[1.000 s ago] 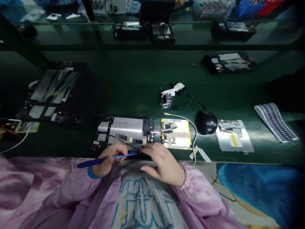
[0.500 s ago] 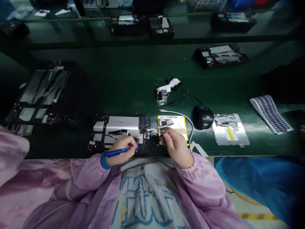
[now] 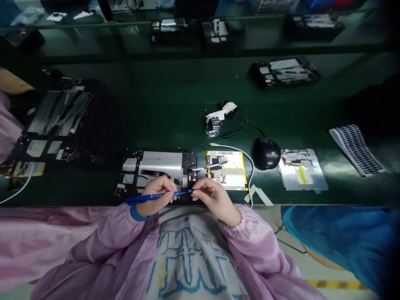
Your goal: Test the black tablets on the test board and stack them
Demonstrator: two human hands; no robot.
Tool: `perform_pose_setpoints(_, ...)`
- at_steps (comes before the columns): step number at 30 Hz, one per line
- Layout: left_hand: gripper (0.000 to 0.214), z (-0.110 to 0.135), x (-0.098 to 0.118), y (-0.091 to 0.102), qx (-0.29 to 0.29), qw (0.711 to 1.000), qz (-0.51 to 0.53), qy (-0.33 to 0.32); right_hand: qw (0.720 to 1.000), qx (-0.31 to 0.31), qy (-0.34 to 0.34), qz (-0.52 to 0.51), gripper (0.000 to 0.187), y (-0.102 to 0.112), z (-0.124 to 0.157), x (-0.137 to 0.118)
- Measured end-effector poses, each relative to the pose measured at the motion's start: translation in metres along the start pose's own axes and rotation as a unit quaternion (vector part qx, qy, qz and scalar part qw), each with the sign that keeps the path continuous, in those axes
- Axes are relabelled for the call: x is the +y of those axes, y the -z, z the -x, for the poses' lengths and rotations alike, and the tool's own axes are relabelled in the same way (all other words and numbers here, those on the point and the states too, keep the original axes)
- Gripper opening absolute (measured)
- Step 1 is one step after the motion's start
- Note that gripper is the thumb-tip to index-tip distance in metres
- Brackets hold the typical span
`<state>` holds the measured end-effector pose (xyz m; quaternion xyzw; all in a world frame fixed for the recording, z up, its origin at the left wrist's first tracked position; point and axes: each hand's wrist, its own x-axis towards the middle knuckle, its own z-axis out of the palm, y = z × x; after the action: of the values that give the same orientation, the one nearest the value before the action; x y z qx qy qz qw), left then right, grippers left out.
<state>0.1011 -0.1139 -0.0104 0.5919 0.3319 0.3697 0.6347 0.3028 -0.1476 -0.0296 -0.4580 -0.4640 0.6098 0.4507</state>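
My left hand is closed round a blue pen, which lies almost level with its tip to the right. With thumb and fingertips, my right hand pinches a small blue pen cap at that tip; how far the cap covers it is too small to tell. Beneath and behind the hands lies an opened black tablet housing with a silver plate and ribbon cables. A yellow-edged board assembly sits just right of it, joined by a flat strip.
A metal tally counter stands behind, near a black mouse. A white cable curves round the board. A silver panel and sticker sheet lie right. Stacked housings and another person's sleeve are left.
My right hand has moved left and down from the board, bringing the cap to the pen's tip. The pen has tilted flatter. At the left, another person's sleeve has shifted back, and a white cable shows there.
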Motion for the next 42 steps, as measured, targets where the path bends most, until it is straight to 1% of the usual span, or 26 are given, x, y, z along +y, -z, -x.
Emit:
perform_pose_setpoints(3,0.027,0.002,0.001,-0.004,0.001,1.0,0.009,-0.001,1.0,-0.012,-0.005,-0.01,0.032,-0.003,0.002,-0.002)
perform_pose_setpoints(6,0.026,0.004,0.002,-0.006,-0.023,1.0,-0.01,0.007,0.999,-0.031,-0.013,-0.015,0.032,-0.008,0.003,-0.003)
perform_pose_setpoints(8,0.022,0.005,0.005,-0.005,-0.041,0.998,-0.051,-0.005,0.998,-0.045,-0.026,-0.027,0.033,-0.011,0.005,-0.002)
perform_pose_setpoints(11,0.016,0.006,0.012,-0.002,-0.086,0.983,-0.155,-0.057,0.995,-0.081,-0.057,-0.033,0.035,-0.016,0.007,-0.003)
perform_pose_setpoints(13,0.015,0.008,0.016,0.001,-0.108,0.969,-0.206,-0.083,0.99,-0.13,-0.062,-0.002,0.034,-0.017,0.008,-0.008)
perform_pose_setpoints(14,0.014,0.009,0.017,0.002,-0.111,0.966,-0.216,-0.089,0.986,-0.158,-0.049,0.032,0.033,-0.017,0.006,-0.013)
perform_pose_setpoints(15,0.012,0.011,0.018,0.004,-0.109,0.966,-0.217,-0.09,0.98,-0.181,-0.025,0.078,0.031,-0.014,0.003,-0.019)
perform_pose_setpoints(16,0.01,0.013,0.019,0.006,-0.105,0.968,-0.21,-0.088,0.973,-0.189,0.009,0.133,0.028,-0.01,-0.002,-0.026)
perform_pose_setpoints(17,0.008,0.016,0.019,0.009,-0.096,0.972,-0.195,-0.085,0.964,-0.174,0.051,0.196,0.025,-0.004,-0.01,-0.034)
perform_pose_setpoints(18,0.007,0.019,0.02,0.013,-0.082,0.977,-0.177,-0.084,0.951,-0.134,0.097,0.261,0.022,0.004,-0.02,-0.041)
perform_pose_setpoints(19,0.007,0.022,0.02,0.017,-0.063,0.982,-0.158,-0.085,0.933,-0.074,0.142,0.322,0.02,0.014,-0.033,-0.047)
perform_pose_setpoints(20,0.008,0.026,0.02,0.021,-0.041,0.986,-0.139,-0.084,0.906,0.006,0.183,0.381,0.021,0.025,-0.048,-0.052)
perform_pose_setpoints(21,0.007,0.03,0.02,0.026,-0.017,0.989,-0.123,-0.082,0.872,0.08,0.214,0.434,0.024,0.037,-0.064,-0.054)
perform_pose_setpoints(22,0.005,0.033,0.021,0.031,0.007,0.991,-0.11,-0.081,0.836,0.13,0.232,0.48,0.031,0.049,-0.08,-0.053)
perform_pose_setpoints(23,0.003,0.037,0.021,0.035,0.033,0.991,-0.101,-0.078,0.807,0.157,0.235,0.519,0.041,0.06,-0.096,-0.05)
perform_pose_setpoints(24,0.001,0.041,0.022,0.04,0.057,0.991,-0.098,-0.07,0.785,0.168,0.225,0.552,0.049,0.069,-0.11,-0.045)
perform_pose_setpoints(25,0.004,0.045,0.024,0.044,0.081,0.99,-0.099,-0.059,0.769,0.165,0.208,0.581,0.053,0.076,-0.122,-0.039)
perform_pose_setpoints(27,0.009,0.052,0.026,0.052,0.124,0.986,-0.109,-0.034,0.752,0.147,0.178,0.618,0.056,0.085,-0.137,-0.026)
perform_pose_setpoints(29,0.012,0.058,0.027,0.058,0.178,0.976,-0.127,-0.014,0.747,0.134,0.166,0.63,0.056,0.089,-0.142,-0.016)
perform_pose_setpoints(31,0.013,0.062,0.027,0.065,0.247,0.957,-0.15,-0.01,0.741,0.133,0.166,0.637,0.057,0.09,-0.141,-0.011)
perform_pose_setpoints(33,0.013,0.062,0.026,0.071,0.304,0.936,-0.176,-0.008,0.725,0.127,0.167,0.656,0.061,0.089,-0.14,-0.011)
perform_pose_setpoints(34,0.014,0.061,0.024,0.074,0.323,0.927,-0.19,-0.004,0.714,0.122,0.166,0.669,0.064,0.088,-0.14,-0.013)
perform_pose_setpoints(36,0.015,0.059,0.021,0.079,0.343,0.912,-0.223,0.006,0.696,0.11,0.158,0.692,0.071,0.085,-0.14,-0.018)
perform_pose_setpoints(39,0.02,0.057,0.017,0.087,0.367,0.888,-0.276,0.008,0.683,0.098,0.152,0.707,0.072,0.078,-0.132,-0.031)
perform_pose_setpoints(40,0.021,0.058,0.015,0.09,0.37,0.881,-0.295,0.003,0.684,0.105,0.158,0.705,0.07,0.074,-0.124,-0.035)
perform_pose_setpoints(42,0.023,0.063,0.014,0.094,0.365,0.871,-0.33,-0.01,0.692,0.146,0.177,0.684,0.062,0.063,-0.098,-0.041)
